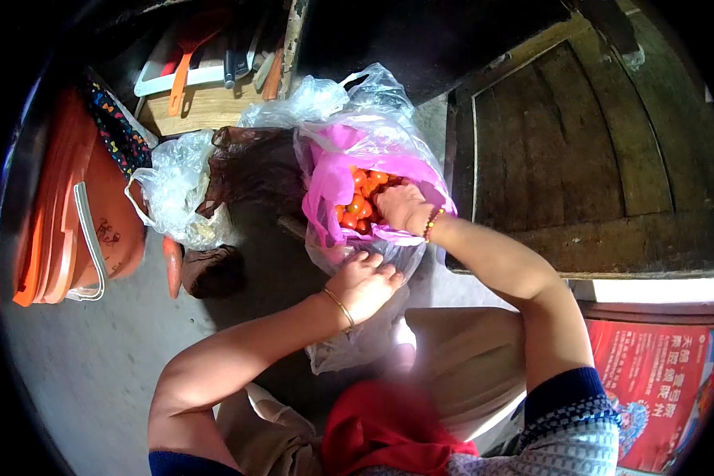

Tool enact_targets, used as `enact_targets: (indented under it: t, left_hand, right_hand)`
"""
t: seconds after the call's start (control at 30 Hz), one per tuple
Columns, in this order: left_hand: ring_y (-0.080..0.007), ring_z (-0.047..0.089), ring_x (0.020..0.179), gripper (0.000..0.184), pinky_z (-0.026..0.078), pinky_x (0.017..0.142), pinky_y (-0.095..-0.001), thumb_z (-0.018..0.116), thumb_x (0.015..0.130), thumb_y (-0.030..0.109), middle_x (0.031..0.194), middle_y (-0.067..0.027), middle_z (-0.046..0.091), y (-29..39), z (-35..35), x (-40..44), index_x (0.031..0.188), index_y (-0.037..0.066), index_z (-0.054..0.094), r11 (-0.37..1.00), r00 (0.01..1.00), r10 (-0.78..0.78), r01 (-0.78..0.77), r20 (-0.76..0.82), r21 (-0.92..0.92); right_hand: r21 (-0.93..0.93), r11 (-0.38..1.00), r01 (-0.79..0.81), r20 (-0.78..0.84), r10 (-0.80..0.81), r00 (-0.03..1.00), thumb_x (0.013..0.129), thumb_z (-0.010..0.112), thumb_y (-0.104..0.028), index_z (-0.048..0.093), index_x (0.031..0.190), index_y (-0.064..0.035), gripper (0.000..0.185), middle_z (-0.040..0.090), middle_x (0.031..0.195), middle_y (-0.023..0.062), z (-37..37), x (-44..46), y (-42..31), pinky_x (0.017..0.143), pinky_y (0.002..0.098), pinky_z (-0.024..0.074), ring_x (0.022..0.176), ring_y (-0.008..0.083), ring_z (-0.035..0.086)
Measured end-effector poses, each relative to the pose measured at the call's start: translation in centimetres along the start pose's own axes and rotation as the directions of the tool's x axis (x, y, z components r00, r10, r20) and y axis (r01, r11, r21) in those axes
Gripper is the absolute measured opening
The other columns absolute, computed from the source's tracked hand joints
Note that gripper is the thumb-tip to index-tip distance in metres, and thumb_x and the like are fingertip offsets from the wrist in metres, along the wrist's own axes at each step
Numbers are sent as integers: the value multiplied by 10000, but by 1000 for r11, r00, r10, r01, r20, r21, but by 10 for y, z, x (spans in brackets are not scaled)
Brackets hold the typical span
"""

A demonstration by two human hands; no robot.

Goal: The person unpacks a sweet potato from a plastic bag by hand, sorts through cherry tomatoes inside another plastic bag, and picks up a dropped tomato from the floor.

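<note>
A pink bag [331, 184] inside a clear plastic bag [389, 119] stands open in the middle, with several small red tomatoes [357, 208] in it. My right hand [403, 208] reaches into the bag at the right side of the tomatoes; its fingertips are hidden among them. At the bag's near edge, my left hand [365, 284] has its fingers curled on the clear plastic, holding the rim.
Orange buckets [95, 214] stand at the left. Other plastic bags [177, 186], a carrot [173, 266] and a tray with utensils [149, 79] lie beyond. A wooden cabinet door [563, 143] and a red printed box [642, 373] are at the right.
</note>
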State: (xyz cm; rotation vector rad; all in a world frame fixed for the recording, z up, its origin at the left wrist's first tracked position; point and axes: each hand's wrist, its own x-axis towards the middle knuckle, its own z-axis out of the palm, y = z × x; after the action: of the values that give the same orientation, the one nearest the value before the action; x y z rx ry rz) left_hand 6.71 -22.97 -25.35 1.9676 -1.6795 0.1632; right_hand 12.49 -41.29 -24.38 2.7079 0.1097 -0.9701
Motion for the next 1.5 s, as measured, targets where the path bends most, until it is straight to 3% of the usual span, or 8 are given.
enact_targets:
  t: [0.4, 0.47, 0.83, 1.0, 1.2, 1.37, 1.43, 1.5]
  left_hand:
    - [-191, 554, 759, 72, 443, 693, -326, 519, 725, 164, 731, -27, 558, -5, -7, -4, 742, 106, 558, 999, 999, 13, -14, -35, -31]
    - [-194, 556, 745, 69, 448, 682, -330, 520, 725, 163, 722, -28, 555, -6, -6, -3, 738, 105, 554, 999, 999, 21, -23, -47, -33]
    - [-203, 558, 750, 99, 440, 684, -340, 525, 746, 192, 731, -42, 559, -11, -9, -4, 749, 98, 555, 997, 999, 28, -30, -25, -65]
    - [-229, 553, 766, 264, 427, 715, -375, 581, 748, 347, 752, -55, 570, -27, -31, 1, 793, 86, 582, 990, 991, 131, -131, -9, -59]
    - [-268, 548, 889, 454, 398, 818, -395, 553, 778, 451, 850, -133, 596, -71, -67, 11, 810, 4, 621, 916, 916, -386, 367, 106, 161]
    - [-276, 548, 898, 238, 396, 827, -385, 537, 757, 228, 829, -156, 604, -86, -43, 5, 783, 15, 641, 914, 902, -405, 394, 150, 102]
    - [-266, 580, 818, 184, 440, 770, -385, 533, 739, 181, 787, -135, 618, -97, -24, -4, 794, 66, 665, 887, 931, -364, 346, 4, 305]
    - [-277, 563, 704, 181, 414, 738, -411, 619, 653, 199, 775, -140, 589, -98, -4, -7, 744, 42, 620, 926, 928, -371, 367, 29, 85]
  right_hand:
    - [260, 965, 26, -9, -24, 1000, 685, 660, -279, 619, 972, -59, 364, 631, 850, 184, -2, -4, -3, 748, 411, 485, 862, 354, 594]
    - [398, 888, 228, -405, -53, 913, 685, 659, -227, 563, 1113, -75, 464, 617, 914, 202, 3, -16, -7, 762, 404, 483, 898, 349, 585]
    - [234, 971, 51, 138, -85, 987, 673, 628, -311, 504, 1182, -92, 567, 624, 1008, 150, -20, 7, -18, 805, 390, 475, 951, 301, 592]
    - [253, 967, 29, 49, -43, 998, 665, 633, -280, 545, 1140, -141, 504, 625, 1011, 146, -4, 10, -19, 825, 405, 467, 972, 291, 590]
    - [311, 936, 163, -17, -166, 986, 635, 666, -267, 565, 1049, -109, 454, 613, 987, 152, -13, 1, -7, 793, 408, 464, 945, 312, 583]
    - [838, 362, 407, -316, -285, 905, 721, 654, -107, 513, 1008, -52, 324, 540, 906, 25, -46, 11, 14, 743, 314, 452, 842, 155, 520]
    - [811, 461, 359, -200, -358, 912, 727, 629, -50, 504, 1034, -79, 333, 533, 863, 35, -101, -53, -8, 626, 252, 460, 705, 99, 529]
    - [956, 202, 214, -139, -333, 933, 693, 601, 44, 502, 1046, -55, 380, 537, 872, 40, -120, -75, -16, 610, 210, 460, 682, 96, 536]
